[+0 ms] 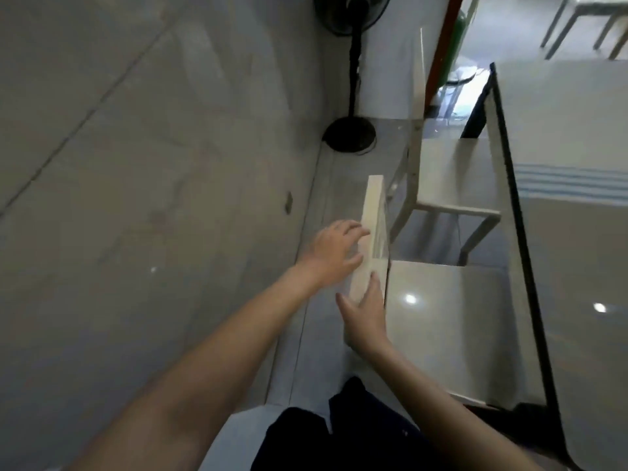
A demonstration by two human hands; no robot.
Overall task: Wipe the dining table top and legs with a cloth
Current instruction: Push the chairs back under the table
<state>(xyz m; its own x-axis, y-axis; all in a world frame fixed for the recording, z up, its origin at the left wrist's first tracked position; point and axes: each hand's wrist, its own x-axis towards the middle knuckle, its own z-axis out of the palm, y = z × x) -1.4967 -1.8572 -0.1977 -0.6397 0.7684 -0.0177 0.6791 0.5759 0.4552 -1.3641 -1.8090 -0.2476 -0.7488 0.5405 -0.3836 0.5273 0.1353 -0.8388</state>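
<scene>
The dining table with a glossy grey top and black edge runs down the right side. A white cloth with blue stripes lies on it, away from both hands. A white chair stands tucked at the table's side, its back rail toward me. My left hand touches the rail's left face with spread, fairly straight fingers. Lower down, my right hand holds the rail, thumb on one side and fingers on the other. Neither hand has the cloth.
A second white chair stands further along the table. A black pedestal fan is beyond it near a white wall. A grey wall runs close on the left, leaving a narrow strip of floor. More chair legs show at the top right.
</scene>
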